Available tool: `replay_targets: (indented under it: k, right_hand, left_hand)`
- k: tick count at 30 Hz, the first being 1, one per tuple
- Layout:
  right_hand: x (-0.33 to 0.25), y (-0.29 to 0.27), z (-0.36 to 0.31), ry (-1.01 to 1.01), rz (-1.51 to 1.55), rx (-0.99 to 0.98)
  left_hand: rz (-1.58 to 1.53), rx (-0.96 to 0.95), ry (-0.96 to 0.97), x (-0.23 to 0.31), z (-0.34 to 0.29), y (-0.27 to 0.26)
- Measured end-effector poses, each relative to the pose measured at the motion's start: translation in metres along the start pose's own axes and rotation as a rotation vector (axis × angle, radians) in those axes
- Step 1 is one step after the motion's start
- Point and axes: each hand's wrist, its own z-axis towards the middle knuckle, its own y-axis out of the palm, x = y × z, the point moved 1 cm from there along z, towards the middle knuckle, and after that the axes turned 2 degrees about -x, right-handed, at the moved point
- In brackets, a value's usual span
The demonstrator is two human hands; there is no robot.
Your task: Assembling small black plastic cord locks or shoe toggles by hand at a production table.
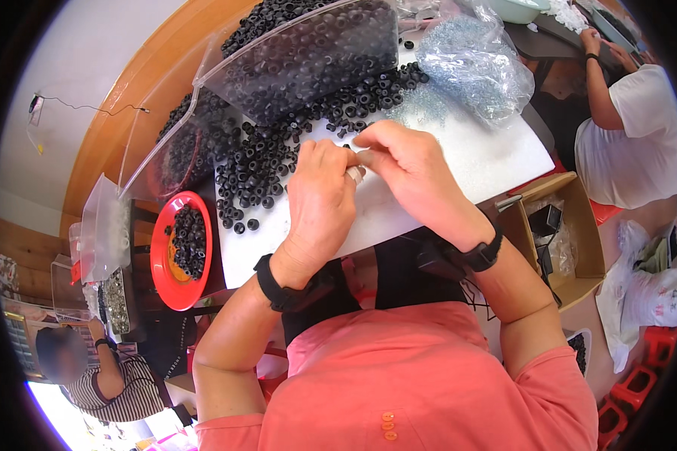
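- Two bare hands are meeting over a white work board (pixel 496 161), the left hand (pixel 320 192) and the right hand (pixel 414 165) bringing their fingertips together.
- The fingers of both hands are curling into a close pinch — but whatever they may be gripping is hiding between the tips, and one cannot tell whether it is a part or nothing at all. A white band or scrap is showing at a left finger.
- Black ring-like parts (pixel 259 165) are lying in a loose heap on the board, just beyond the left hand and to its side.
- For neat work, the wearer would probably be doing well steadying with the left fingertips, letting the right do the fine turning, and keeping both wrists low over the board so a dropped piece is landing close by.
- A clear tub (pixel 308 60) beyond the hands is holding a mass of the same black parts, with more spreading beside it.
- A clear bag (pixel 474 68) is bulging with tiny pale-blue pieces — others are scattering loose beside it.
- At the left, a red dish (pixel 158 252) is carrying black parts.
- At the right, a cardboard box (pixel 588 225) is containing a black object and crumpled clear wrap.
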Motion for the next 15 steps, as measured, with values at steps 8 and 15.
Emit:
replay_targets:
  k: [8,15]
  right_hand:
    - [-0.004,0.006,-0.002,0.162,0.247,-0.098]
    - [-0.004,0.008,-0.004,0.110,0.291,-0.147]
  left_hand:
    - [-0.668,-0.063,-0.543,-0.004,-0.014,-0.006]
    - [-1.064,-0.045,-0.896,-0.003,-0.012,-0.014]
